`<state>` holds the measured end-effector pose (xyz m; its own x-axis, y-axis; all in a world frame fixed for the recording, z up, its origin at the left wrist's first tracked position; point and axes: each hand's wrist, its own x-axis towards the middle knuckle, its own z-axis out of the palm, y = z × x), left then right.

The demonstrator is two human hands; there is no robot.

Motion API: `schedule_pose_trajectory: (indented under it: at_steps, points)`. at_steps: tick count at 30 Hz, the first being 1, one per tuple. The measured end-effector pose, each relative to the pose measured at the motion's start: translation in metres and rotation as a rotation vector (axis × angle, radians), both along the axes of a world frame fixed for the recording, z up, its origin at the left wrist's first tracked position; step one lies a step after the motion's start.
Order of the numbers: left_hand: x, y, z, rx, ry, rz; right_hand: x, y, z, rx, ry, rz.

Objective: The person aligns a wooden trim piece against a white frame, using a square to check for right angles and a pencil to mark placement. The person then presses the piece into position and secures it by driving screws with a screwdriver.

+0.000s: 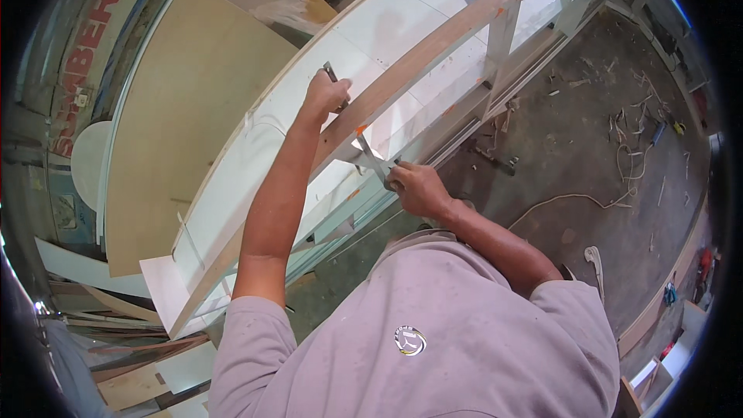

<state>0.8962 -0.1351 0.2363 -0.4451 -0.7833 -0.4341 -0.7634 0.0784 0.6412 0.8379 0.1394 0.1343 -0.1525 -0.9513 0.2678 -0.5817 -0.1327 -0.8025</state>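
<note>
My left hand (326, 95) reaches beyond the curved wooden rail (418, 62), its fingers closed round a dark, narrow metal piece (330, 71). On the near side of that rail, my right hand (419, 190) grips the lower end of a flat metal strip (372, 153). The two metal parts lie roughly in line, with the rail between them; whether they are one tool, I cannot tell. Orange marks (361, 130) show on the rail close to the strip. White panels (263, 162) line the long curved frame beneath both arms.
A large plywood sheet (186, 101) leans at the left, with wood offcuts (147, 375) below it. On the concrete floor (573, 147) to the right lie wood scraps, a cable (573, 197) and a dark tool (494, 159). Upright struts (499, 39) brace the frame farther off.
</note>
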Motion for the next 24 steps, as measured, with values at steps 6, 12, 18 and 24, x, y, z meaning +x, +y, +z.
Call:
schedule_pose_trajectory:
  at_steps: [6, 12, 18, 24]
  points:
    - [0.008, -0.006, -0.040, -0.379, 0.054, 0.053, -0.003, -0.011, -0.003, 0.036, 0.011, 0.059]
    - [0.018, -0.001, -0.011, -0.274, 0.173, 0.164, 0.001, -0.030, 0.006, 0.022, 0.104, 0.065]
    - [0.021, -0.006, -0.022, -0.230, 0.234, 0.152, 0.001, -0.025, 0.001, -0.033, 0.109, 0.056]
    - [0.049, -0.020, -0.061, -0.390, 0.210, 0.121, 0.003, -0.013, -0.009, 0.019, 0.112, 0.095]
